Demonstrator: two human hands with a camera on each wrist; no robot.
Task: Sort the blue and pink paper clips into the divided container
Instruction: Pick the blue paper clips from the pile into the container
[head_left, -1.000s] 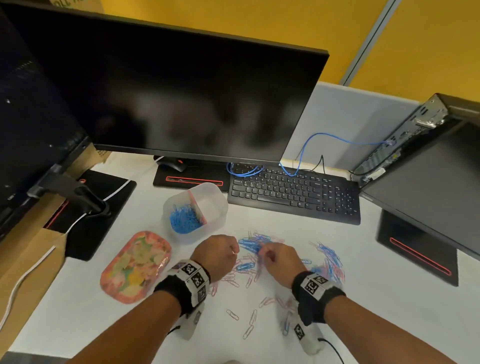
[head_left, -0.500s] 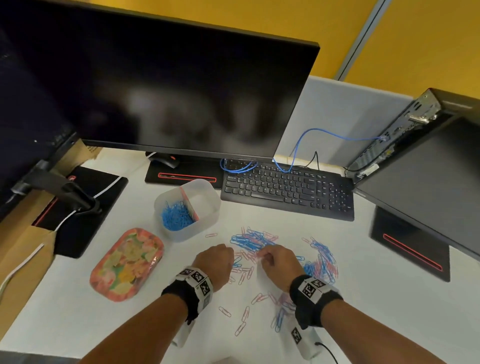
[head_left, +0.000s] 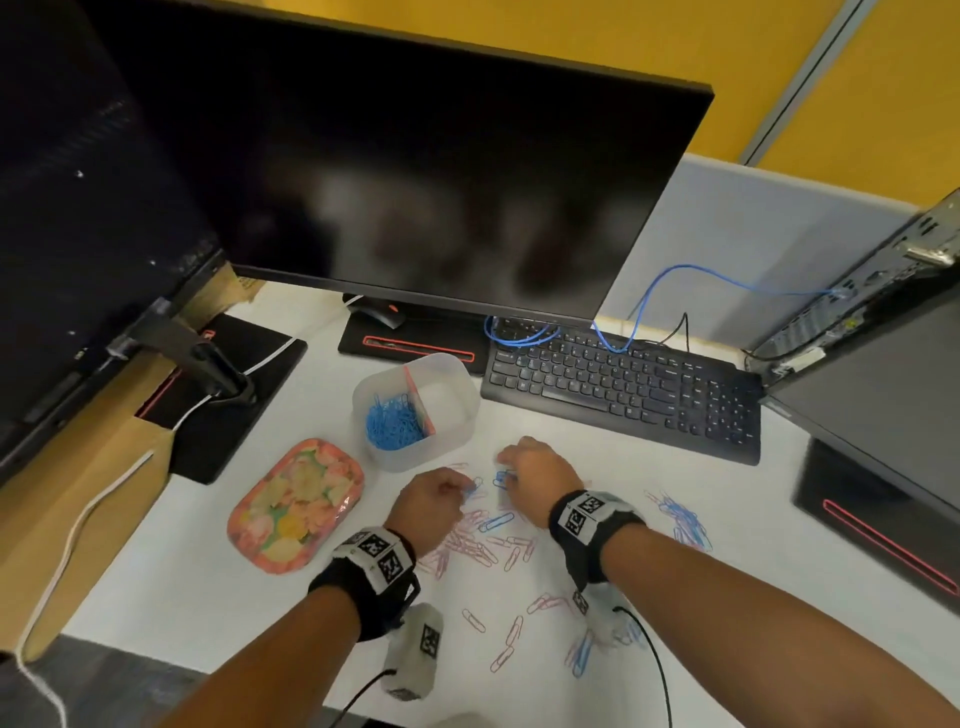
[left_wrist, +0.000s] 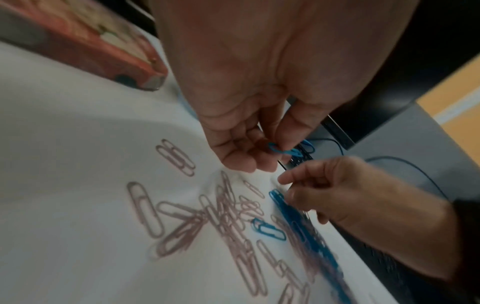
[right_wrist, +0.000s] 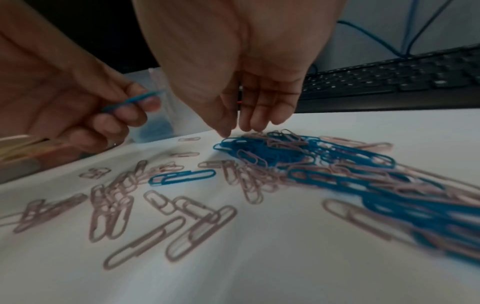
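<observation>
The clear divided container (head_left: 464, 401) stands behind my hands; its left compartment holds blue paper clips (head_left: 392, 425), and the right one looks empty. Pink clips (head_left: 478, 545) and a lone blue clip (head_left: 496, 521) lie scattered on the white desk. My left hand (head_left: 462, 491) pinches a blue clip (left_wrist: 293, 151) between thumb and fingers, just above the desk. My right hand (head_left: 506, 467) points its straight fingers (right_wrist: 259, 115) down onto the edge of a mixed blue and pink pile (right_wrist: 259, 150). I see nothing gripped in it.
A floral tin (head_left: 296, 504) lies left of the container. The black keyboard (head_left: 623, 389) sits behind the clips, under the big monitor (head_left: 415, 182). A computer case (head_left: 883, 364) leans at the right. More clips (head_left: 685, 519) lie to the right and some near the desk's front edge (head_left: 511, 631).
Both hands have moved forward, closer to the container. The left hand now shows a blue clip at its fingertips. The right hand reaches further onto the blue pile.
</observation>
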